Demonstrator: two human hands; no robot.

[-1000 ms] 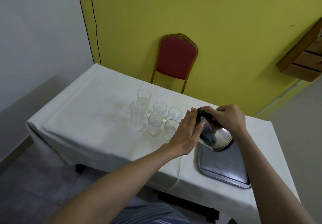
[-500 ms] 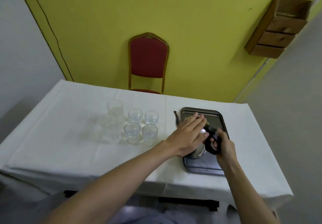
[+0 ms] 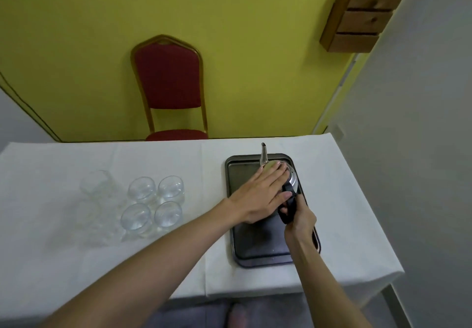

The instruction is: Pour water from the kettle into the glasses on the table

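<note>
A steel kettle (image 3: 292, 180) with a black handle stands on a dark metal tray (image 3: 255, 248) at the right of the white table; its spout (image 3: 263, 152) points away from me. My left hand (image 3: 260, 194) lies flat on the kettle's lid, fingers together. My right hand (image 3: 301, 221) is closed round the black handle at the near side. Several clear glasses (image 3: 153, 202) stand grouped left of the tray, with a taller glass (image 3: 98, 187) further left. Whether they hold water is hard to tell.
A white cloth covers the table (image 3: 76, 263). A red chair (image 3: 169, 87) with a gold frame stands behind it against the yellow wall. A wooden drawer unit (image 3: 362, 11) hangs on the wall at the upper right.
The kettle has gone from tilted above the tray to upright on it, spout now pointing away. My left hand stays on the lid. The view has swung to face the table squarely.
</note>
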